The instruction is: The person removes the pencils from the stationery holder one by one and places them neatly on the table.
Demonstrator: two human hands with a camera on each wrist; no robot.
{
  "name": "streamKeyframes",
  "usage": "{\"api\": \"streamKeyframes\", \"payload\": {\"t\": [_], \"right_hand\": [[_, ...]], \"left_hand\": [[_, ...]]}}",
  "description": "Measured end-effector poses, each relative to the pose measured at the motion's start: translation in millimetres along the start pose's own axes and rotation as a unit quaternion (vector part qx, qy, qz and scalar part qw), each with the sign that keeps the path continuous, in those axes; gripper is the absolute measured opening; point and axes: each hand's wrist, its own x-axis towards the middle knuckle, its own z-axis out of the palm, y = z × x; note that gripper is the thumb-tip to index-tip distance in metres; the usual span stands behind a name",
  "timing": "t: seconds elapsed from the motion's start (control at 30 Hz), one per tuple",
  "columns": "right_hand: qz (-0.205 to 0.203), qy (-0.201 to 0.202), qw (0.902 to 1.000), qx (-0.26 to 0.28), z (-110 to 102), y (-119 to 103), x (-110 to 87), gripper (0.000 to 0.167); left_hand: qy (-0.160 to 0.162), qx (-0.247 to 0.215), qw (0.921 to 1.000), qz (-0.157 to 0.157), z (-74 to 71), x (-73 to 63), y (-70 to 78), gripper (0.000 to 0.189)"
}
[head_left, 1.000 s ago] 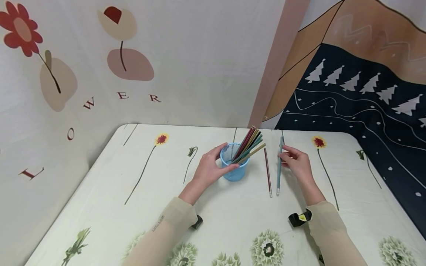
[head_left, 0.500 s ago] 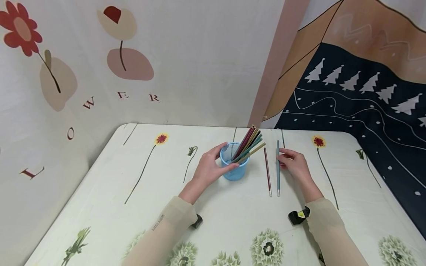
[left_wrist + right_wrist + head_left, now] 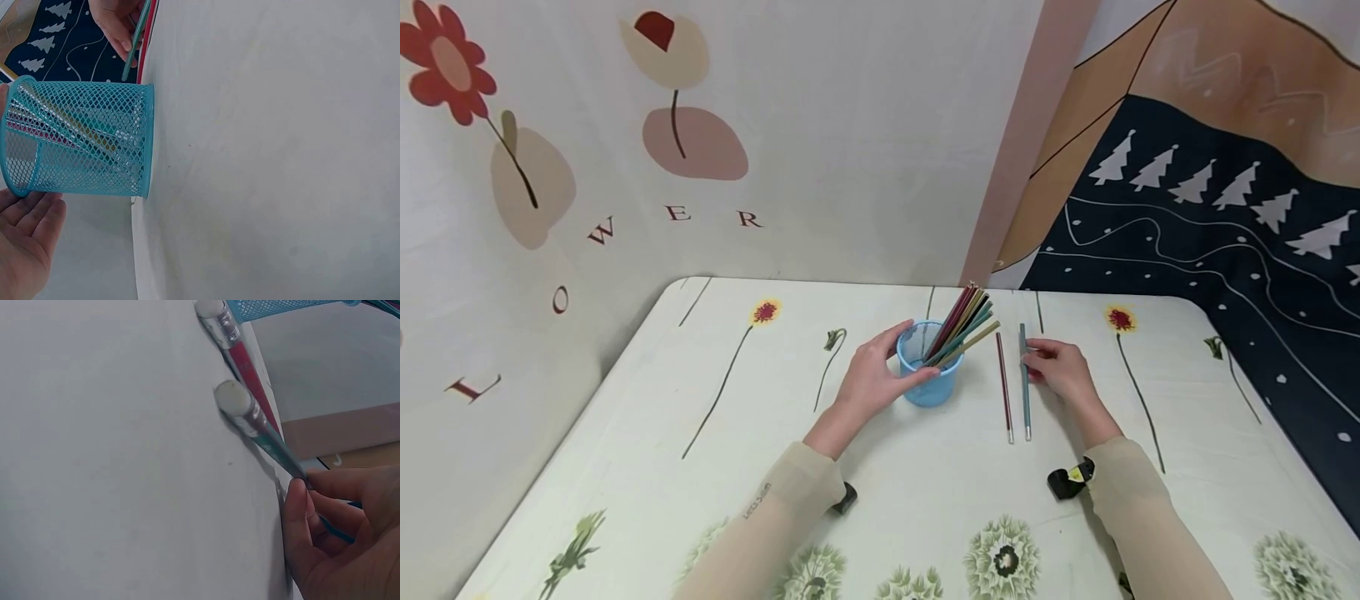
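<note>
A light blue mesh pencil cup stands upright on the table, with several pencils in dark red, teal, black and gold leaning to its right. My left hand holds the cup near its rim, thumb across the front and fingers at the far left side. To the right, my right hand pinches a teal pencil between thumb and fingers; its white eraser points toward me. Left of it a dark red pencil lies almost parallel on the cloth, its eraser end also nearest me.
A white tablecloth with printed flowers covers the table. Behind it hangs a pale printed wall cloth, and a dark one with trees is at the right. Each wrist carries a small black camera.
My right hand has drawn the teal pencil slightly left and toward me, beside the dark red pencil, and it has straightened. The left hand and the cup have stayed in place.
</note>
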Motion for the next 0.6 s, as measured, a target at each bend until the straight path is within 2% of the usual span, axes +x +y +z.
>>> {"api": "streamKeyframes", "payload": {"t": [0.6], "right_hand": [[-0.004, 0.014, 0.9982, -0.058, 5.4, 0.6, 4.0, 0.04]], "left_hand": [[0.002, 0.014, 0.9999, 0.001, -0.6, -1.0, 1.4, 0.086]]}}
